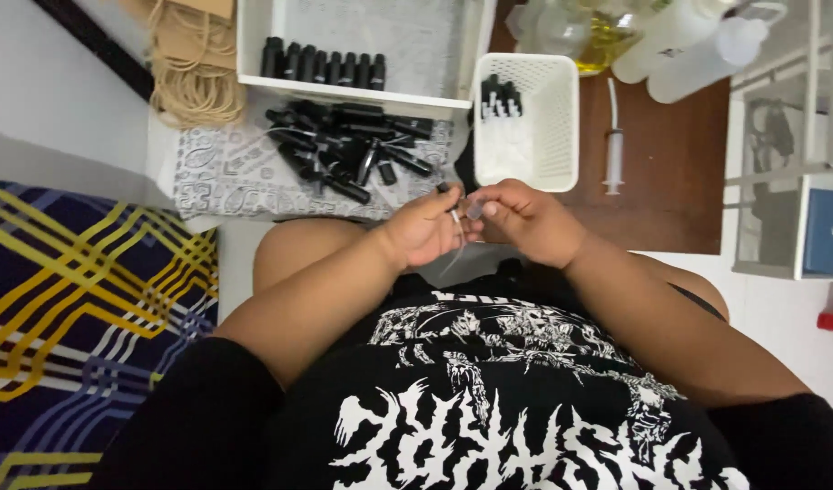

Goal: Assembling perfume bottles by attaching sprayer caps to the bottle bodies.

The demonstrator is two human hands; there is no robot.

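Note:
My left hand (pixel 423 227) and my right hand (pixel 525 218) meet in front of my chest, fingertips together. Between them is a small spray-pump part with a thin white dip tube (pixel 456 238) hanging down; the left fingers pinch its dark top, the right fingertips hold a small clear piece (pixel 476 210) against it. Just beyond the hands, a pile of small black bottles (pixel 348 150) lies on a patterned cloth (pixel 226 177). A white slotted basket (pixel 543 118) to the right holds more black-capped pump parts.
A white tray (pixel 362 89) at the back holds a row of black bottles. A syringe (pixel 613 150) lies on the brown table (pixel 680 172). Clear plastic bottles (pixel 698 45) and a flask of yellow liquid (pixel 602 41) stand behind. Brown paper bags (pixel 194 63) lie far left, a plaid blanket (pixel 80 308) at left.

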